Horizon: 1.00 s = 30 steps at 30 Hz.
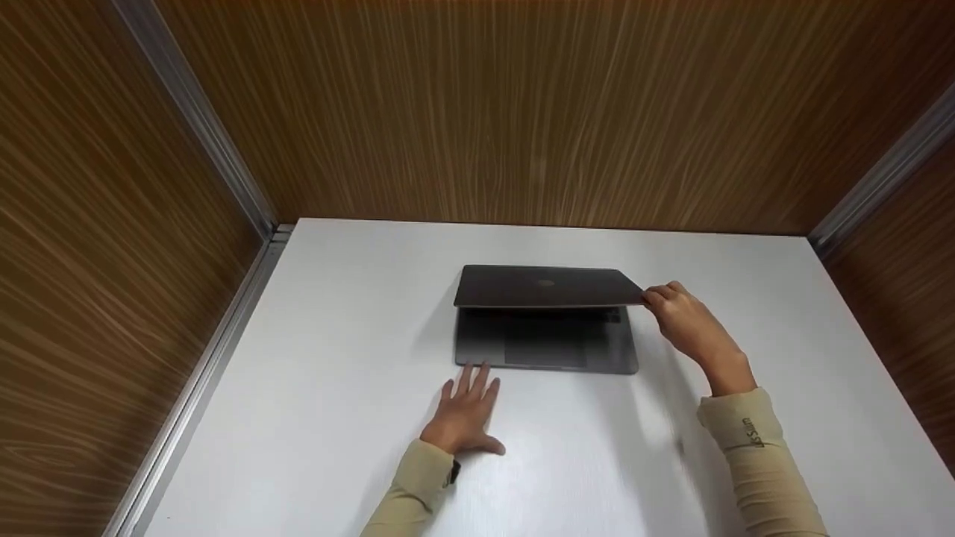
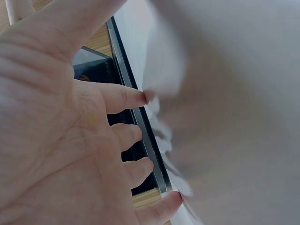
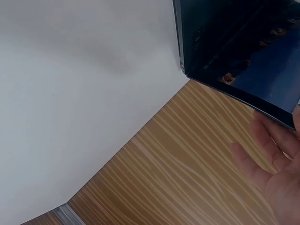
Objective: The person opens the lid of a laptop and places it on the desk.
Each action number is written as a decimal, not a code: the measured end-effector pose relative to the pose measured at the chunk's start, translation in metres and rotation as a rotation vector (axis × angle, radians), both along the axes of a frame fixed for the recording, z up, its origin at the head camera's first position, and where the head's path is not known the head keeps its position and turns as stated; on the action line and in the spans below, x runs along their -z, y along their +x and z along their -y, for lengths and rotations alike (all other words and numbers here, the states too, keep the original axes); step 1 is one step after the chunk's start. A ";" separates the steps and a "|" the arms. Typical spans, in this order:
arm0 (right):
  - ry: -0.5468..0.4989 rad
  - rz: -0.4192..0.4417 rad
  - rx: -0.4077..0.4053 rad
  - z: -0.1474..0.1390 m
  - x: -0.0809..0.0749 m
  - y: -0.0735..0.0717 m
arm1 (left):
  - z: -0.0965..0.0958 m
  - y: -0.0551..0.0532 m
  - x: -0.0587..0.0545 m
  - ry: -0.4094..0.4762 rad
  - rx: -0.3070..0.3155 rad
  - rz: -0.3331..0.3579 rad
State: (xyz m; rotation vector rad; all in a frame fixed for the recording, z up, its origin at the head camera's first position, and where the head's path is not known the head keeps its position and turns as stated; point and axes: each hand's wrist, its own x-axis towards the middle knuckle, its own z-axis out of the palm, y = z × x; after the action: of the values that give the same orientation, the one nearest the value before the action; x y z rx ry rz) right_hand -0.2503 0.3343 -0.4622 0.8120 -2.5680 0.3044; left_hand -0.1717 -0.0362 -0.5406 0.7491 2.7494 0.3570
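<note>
A dark grey laptop (image 1: 548, 287) stands on the white table, its lid tilted part way over the keyboard base (image 1: 552, 349). My right hand (image 1: 683, 317) pinches the lid's front right corner between thumb and fingers. In the right wrist view the lit screen (image 3: 272, 93) shows a blue picture, with the right hand (image 3: 281, 159) at its edge. Fingers spread and straight, my left hand (image 1: 464, 418) lies at the front left of the base, its longest fingertips at the front edge. In the left wrist view the left palm (image 2: 70, 136) hides part of the laptop.
The white table (image 1: 358, 313) extends around the laptop. Wood-grain panels (image 1: 485, 112) rise behind it and on both sides, with metal strips (image 1: 201, 127) at the corners. Long beige sleeves (image 1: 768, 477) cover both forearms.
</note>
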 end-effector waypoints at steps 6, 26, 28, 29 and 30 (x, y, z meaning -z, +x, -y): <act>-0.010 -0.006 -0.009 -0.001 -0.004 -0.003 | 0.000 0.000 0.000 -0.006 0.011 -0.011; -0.092 0.038 0.012 -0.003 -0.011 -0.017 | -0.001 0.002 -0.002 -0.027 0.009 -0.042; -0.102 0.039 0.010 -0.004 -0.011 -0.018 | 0.000 0.002 -0.002 -0.023 0.008 -0.041; -0.105 0.041 0.009 -0.004 -0.011 -0.019 | 0.000 0.002 -0.002 -0.024 0.008 -0.043; -0.108 0.043 0.009 -0.004 -0.011 -0.019 | 0.000 0.002 -0.002 -0.023 0.008 -0.044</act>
State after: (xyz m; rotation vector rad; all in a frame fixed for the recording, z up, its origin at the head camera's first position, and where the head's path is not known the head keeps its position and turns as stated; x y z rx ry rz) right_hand -0.2695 0.3384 -0.4509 0.7625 -2.5688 0.4585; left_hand -0.1700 -0.0360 -0.5390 0.7701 2.7859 0.3099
